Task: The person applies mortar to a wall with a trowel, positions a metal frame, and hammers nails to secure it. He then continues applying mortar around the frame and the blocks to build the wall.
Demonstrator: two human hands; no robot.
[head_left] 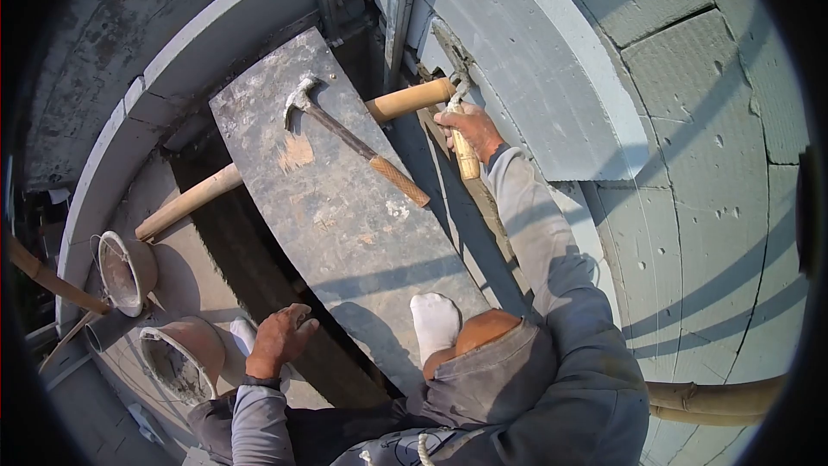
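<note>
My right hand (474, 131) is wrapped round the light wooden handle of a trowel (467, 155). Its mortar-smeared blade points away from me, at the lower edge of a large grey block (535, 52). Over the gap beside the board, near my knee, my left hand (280, 338) hangs with loosely curled fingers and nothing in them. A claw hammer (341, 131) with a dark shaft and brown grip lies on the worn board (345, 224) between my hands.
Bamboo poles (185, 203) run under the board, with a dark gap along its left side. Two mortar-crusted buckets (191, 347) sit at the left. A curved block wall (233, 26) rises on the far left, and a block wall (699, 112) stands on the right.
</note>
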